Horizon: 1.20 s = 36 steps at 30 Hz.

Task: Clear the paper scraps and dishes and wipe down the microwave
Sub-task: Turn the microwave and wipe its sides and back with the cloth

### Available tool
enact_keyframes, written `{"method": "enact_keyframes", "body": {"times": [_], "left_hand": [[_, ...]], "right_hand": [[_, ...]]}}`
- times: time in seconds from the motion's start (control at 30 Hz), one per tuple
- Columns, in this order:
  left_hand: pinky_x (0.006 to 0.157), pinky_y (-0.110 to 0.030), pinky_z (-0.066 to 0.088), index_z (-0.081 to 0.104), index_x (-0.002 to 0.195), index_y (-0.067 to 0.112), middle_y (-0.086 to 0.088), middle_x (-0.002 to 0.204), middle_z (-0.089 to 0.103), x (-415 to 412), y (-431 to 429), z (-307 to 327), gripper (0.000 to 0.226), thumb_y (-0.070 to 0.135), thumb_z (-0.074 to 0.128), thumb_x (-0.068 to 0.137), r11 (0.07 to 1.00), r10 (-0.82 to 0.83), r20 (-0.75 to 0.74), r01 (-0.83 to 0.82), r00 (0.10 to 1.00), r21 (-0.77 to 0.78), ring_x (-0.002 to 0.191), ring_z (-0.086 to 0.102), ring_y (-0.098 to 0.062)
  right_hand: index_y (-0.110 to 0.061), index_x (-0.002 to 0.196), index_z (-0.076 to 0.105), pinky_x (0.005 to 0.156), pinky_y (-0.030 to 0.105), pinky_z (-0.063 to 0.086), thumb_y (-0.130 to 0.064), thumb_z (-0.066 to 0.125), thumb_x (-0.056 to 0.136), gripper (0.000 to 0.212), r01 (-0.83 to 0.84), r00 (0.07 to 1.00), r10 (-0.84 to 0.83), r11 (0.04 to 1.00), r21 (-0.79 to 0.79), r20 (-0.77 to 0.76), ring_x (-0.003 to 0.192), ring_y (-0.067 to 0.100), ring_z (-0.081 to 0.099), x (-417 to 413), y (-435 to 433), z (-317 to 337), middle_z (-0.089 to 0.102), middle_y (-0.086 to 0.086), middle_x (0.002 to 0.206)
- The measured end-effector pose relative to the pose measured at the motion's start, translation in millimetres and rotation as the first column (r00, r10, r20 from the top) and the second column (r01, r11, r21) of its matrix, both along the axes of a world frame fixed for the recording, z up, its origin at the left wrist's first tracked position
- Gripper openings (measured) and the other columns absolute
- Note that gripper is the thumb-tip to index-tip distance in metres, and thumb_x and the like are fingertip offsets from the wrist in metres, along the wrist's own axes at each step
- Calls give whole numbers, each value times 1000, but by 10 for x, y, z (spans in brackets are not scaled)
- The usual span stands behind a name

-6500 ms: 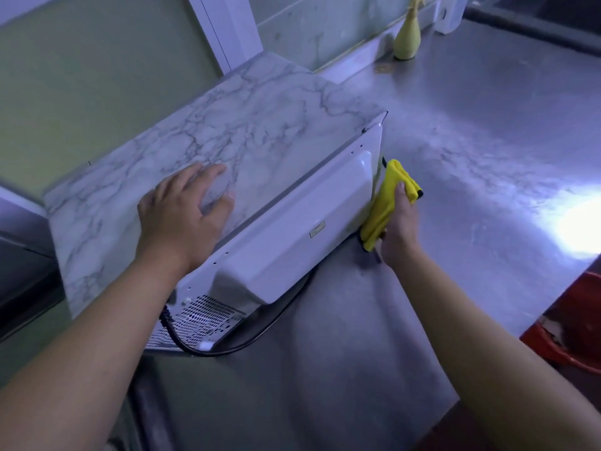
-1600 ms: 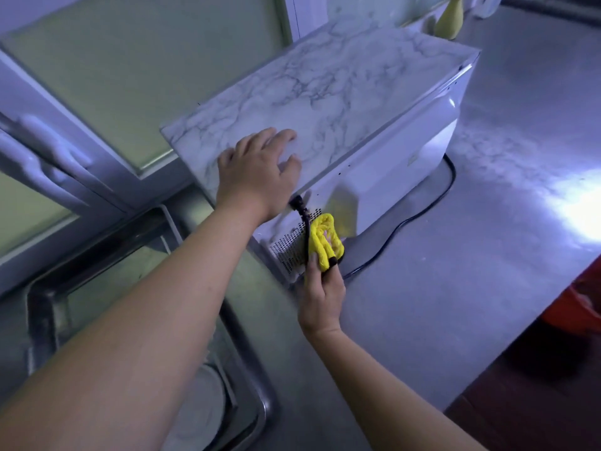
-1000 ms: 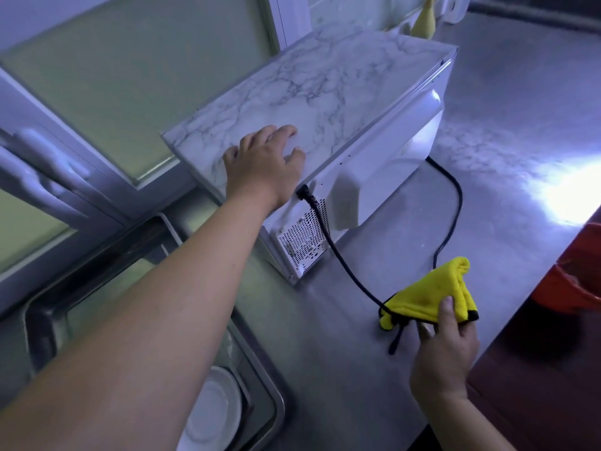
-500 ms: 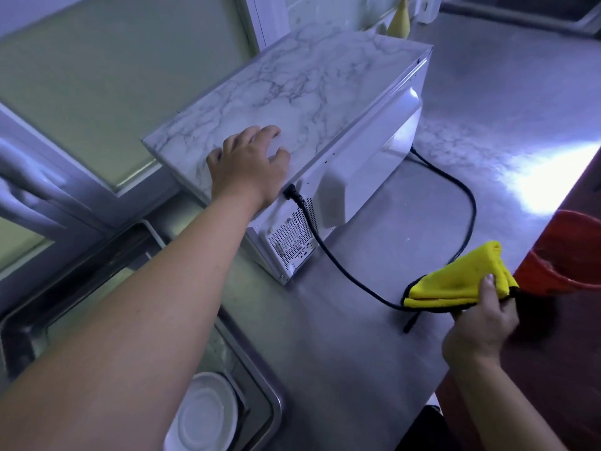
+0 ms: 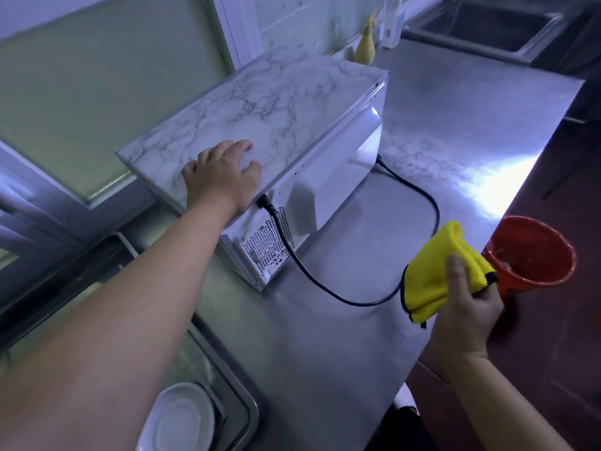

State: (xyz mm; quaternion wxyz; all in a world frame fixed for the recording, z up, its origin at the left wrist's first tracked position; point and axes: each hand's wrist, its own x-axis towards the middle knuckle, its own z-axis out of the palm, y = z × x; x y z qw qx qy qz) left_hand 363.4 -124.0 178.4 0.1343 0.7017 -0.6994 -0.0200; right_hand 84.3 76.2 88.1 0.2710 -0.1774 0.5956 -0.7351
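Under my left forearm, 1 white plate (image 5: 182, 421) lies in the sink (image 5: 252, 415) set into the table (image 5: 325, 353). My left hand (image 5: 221, 177) lies palm down on the marbled top of the microwave (image 5: 292, 102), near its closest corner, with the fingers spread and straight and holding nothing. The microwave stands on the table with its vented back panel turned toward me. Just below and right of that hand, a black cord (image 5: 325, 288) leaves the back panel and loops across the table. Far beyond the hand, past the microwave, a pale yellow object (image 5: 364, 48) stands by the wall.

Well to the right, my right hand (image 5: 465, 301) is raised near the table's edge. Its thumb and curled fingers pinch a folded yellow cloth (image 5: 435, 275), which sticks up and left out of the hand. Just right of that hand, past the table's edge, is a red bucket (image 5: 536, 252), with its rim close behind the cloth's corner.
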Motion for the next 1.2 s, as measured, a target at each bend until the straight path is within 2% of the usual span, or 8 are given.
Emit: {"method": "enact_keyframes", "body": {"times": [0.2,0.33,0.4,0.63,0.73,0.87,1.03,1.2], "left_hand": [[113,-46,18,44,139,43,11,153,39,-12,17,24,48,50,33,93,1000,5,-10,-5,1000,-1,139,32,-17],[115,-46,17,44,140,42,12,153,39,-23,41,32,48,49,34,93,1000,5,-21,-5,1000,0,139,32,-16],[114,-45,17,45,139,42,13,153,39,-27,41,36,48,49,34,93,1000,6,-29,-6,1000,-5,139,32,-16],[114,-45,18,44,140,43,13,153,39,-26,25,12,48,50,33,93,1000,15,-12,-15,1000,-11,139,32,-16],[114,-45,18,44,140,42,13,153,39,-23,13,11,48,50,33,94,1000,18,-12,-18,1000,-14,139,31,-16],[114,-44,17,44,139,42,12,152,39,-44,20,-4,46,49,34,94,999,20,-8,-20,1000,-27,139,31,-16],[113,-44,19,45,137,42,12,150,41,-29,6,-34,45,49,34,94,999,17,1,-17,1000,-49,137,33,-17],[109,-44,22,47,133,42,13,147,44,-33,-18,-34,47,49,33,89,998,16,1,-16,1000,-58,134,36,-18]], "right_hand": [[-18,103,73,75,35,59,-47,72,69,44,-568,798,458,789,236,390,91,18,74,899,407,-32,78,1,98],[-25,102,72,91,47,56,-42,70,87,23,-779,587,539,579,241,604,102,24,70,1508,307,47,76,-1,105],[-25,100,68,100,52,50,-36,65,94,14,-761,587,473,601,246,657,106,27,67,1640,91,91,73,3,110],[-27,99,62,76,33,52,-35,56,100,10,-314,879,196,924,218,435,83,15,59,1573,-859,268,63,-4,90],[-20,130,59,102,31,48,-28,51,103,30,-222,913,178,972,80,367,114,10,61,1716,-1070,312,66,-7,120],[-26,115,60,94,13,44,-25,48,105,16,-122,923,112,993,4,369,115,15,61,1976,-1111,263,68,-12,112],[-29,144,45,120,28,24,-31,46,99,45,-384,911,392,920,-84,127,144,4,32,2453,-743,99,44,-6,153],[-44,139,34,123,26,13,-30,46,98,45,-479,877,481,875,-67,4,148,-5,15,2445,-625,-13,28,-19,155]]}}
